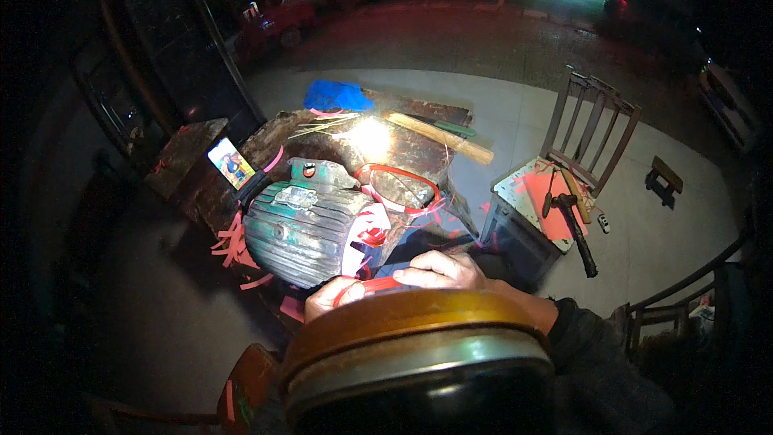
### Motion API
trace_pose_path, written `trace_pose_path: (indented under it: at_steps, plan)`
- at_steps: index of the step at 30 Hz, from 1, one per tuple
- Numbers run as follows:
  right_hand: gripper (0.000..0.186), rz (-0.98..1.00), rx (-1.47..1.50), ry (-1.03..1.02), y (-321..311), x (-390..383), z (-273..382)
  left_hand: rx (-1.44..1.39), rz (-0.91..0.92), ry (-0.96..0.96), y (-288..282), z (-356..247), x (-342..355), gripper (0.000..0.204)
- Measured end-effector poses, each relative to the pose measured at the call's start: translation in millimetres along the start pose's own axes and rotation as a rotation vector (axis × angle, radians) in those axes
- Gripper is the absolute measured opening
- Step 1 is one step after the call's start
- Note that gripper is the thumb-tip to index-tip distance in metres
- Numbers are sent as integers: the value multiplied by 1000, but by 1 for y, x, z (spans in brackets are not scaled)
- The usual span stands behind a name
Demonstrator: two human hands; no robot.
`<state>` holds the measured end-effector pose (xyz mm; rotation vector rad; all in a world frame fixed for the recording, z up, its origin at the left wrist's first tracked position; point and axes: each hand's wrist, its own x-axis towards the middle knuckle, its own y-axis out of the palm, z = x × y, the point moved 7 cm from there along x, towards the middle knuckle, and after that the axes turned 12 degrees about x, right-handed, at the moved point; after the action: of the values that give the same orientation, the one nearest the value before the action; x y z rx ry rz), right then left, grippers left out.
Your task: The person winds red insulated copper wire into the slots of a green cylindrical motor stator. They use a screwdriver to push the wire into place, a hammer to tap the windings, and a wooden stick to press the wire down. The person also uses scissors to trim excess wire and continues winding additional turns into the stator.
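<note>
An electric motor housing (pixel 302 229), finned and with worn green paint, lies on its side on the bench. Red wire and white lining show at its open right end. Just in front of that end, my left hand (pixel 324 298) is closed round the left part of a bundle of red winding wire (pixel 377 283). My right hand (pixel 443 268) pinches the same bundle from the right, fingers bent over it. Behind the motor's open end rests a loop of red wire (pixel 439 193). A rounded amber and silver thing (pixel 419 314) in the foreground hides my wrists in part.
On the worn bench (pixel 419 161) are a bright lamp (pixel 372 138), a wooden stick (pixel 443 137), a blue cloth or bag (pixel 338 97) and a propped phone (pixel 231 163). At right, a chair (pixel 592 129) stands by a small table (pixel 515 193) bearing a hammer (pixel 573 229).
</note>
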<state>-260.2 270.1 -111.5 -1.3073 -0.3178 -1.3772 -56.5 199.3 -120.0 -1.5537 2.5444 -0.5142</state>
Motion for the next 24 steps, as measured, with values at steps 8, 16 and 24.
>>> trace_pose_path:
  at_steps: [8, 16, 24]
  plan:
    - [94, 225, -164, 34, 15, -15, 2, -189, -30, -123, 10, 7, 1, 27]
    - [97, 214, -225, 30, 26, -22, -2, -277, -23, -121, 25, 9, -3, 31]
    - [90, 232, -73, 25, 36, -37, -11, -37, -155, -62, 33, -1, -7, 34]
